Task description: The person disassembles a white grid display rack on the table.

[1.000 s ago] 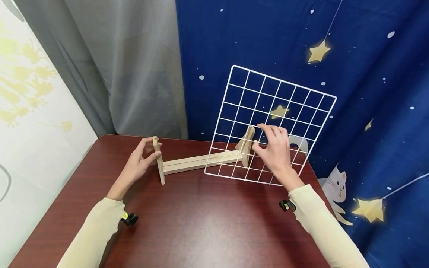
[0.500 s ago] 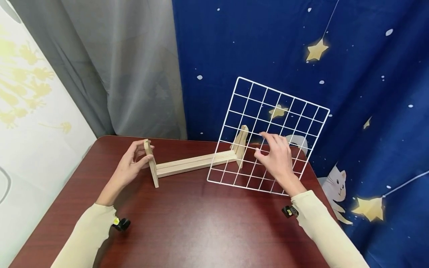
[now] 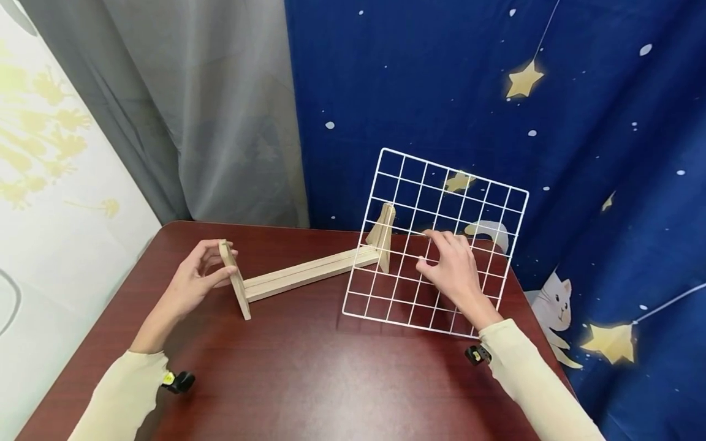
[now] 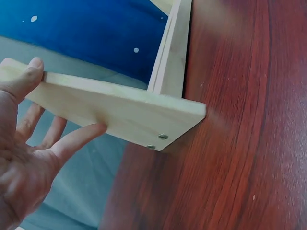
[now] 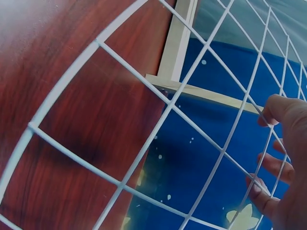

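A pale wooden stand (image 3: 309, 274), made of a grooved rail with an upright panel at each end, stands slanted on the table. My left hand (image 3: 193, 278) holds its left end panel (image 4: 124, 105) near the top, thumb on one side and fingers on the other. Two screw heads (image 4: 163, 136) show low on that panel's outer face. My right hand (image 3: 455, 266) grips a white wire grid panel (image 3: 371, 197) by its inner wires, with fingertips hooked at the mesh (image 5: 170, 104). Tilted, the grid overlaps the stand's right end panel (image 3: 383, 236) in the head view.
The dark red wooden table (image 3: 331, 380) lies under everything. Behind its far edge hang a grey curtain (image 3: 237, 122) and a blue curtain (image 3: 441, 73) with stars and a cat figure. A white wall with yellow flower prints (image 3: 44, 147) rises at the left.
The stand has shifted left and a little toward me, along with my left hand. My right hand has lowered the wire grid panel somewhat, so its top edge sits lower.
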`<action>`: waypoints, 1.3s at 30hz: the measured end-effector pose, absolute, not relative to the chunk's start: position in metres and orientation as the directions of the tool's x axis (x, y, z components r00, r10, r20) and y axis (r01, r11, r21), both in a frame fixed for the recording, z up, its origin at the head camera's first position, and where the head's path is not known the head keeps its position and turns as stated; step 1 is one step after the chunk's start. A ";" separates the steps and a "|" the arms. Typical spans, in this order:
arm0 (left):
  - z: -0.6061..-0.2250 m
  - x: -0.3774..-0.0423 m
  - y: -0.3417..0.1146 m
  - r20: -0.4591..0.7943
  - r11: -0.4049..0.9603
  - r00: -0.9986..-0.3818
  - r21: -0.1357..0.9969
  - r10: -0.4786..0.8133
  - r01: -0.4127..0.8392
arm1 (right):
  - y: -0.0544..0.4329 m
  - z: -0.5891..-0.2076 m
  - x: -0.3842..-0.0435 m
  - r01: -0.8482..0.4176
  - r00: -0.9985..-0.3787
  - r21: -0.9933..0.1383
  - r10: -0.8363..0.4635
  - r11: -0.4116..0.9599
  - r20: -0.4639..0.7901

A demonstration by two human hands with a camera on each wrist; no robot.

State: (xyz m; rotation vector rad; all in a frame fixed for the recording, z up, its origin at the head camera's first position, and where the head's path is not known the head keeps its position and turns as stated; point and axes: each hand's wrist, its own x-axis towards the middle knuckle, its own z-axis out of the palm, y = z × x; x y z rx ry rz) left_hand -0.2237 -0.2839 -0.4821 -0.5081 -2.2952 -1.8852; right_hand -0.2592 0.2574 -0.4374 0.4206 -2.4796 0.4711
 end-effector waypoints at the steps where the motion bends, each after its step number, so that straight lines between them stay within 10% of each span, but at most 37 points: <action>1: -0.482 -0.222 -0.286 0.308 0.160 -0.934 0.928 0.179 0.336 | 0.256 -0.438 -0.259 -0.393 -0.793 -0.238 -0.197 0.888 0.576; 17: -0.455 -0.183 -0.306 0.222 0.407 -0.933 0.853 0.284 0.326 | 0.247 -0.444 -0.262 -0.379 -0.834 -0.239 -0.218 0.894 0.506; 28: -0.444 -0.161 -0.298 0.037 0.390 -0.919 0.898 0.393 0.203 | 0.247 -0.449 -0.263 -0.345 -0.872 -0.238 -0.216 0.908 0.439; 39: -0.450 -0.144 -0.291 0.120 0.323 -0.926 0.914 0.359 0.244 | 0.252 -0.457 -0.266 -0.306 -0.901 -0.244 -0.198 0.920 0.385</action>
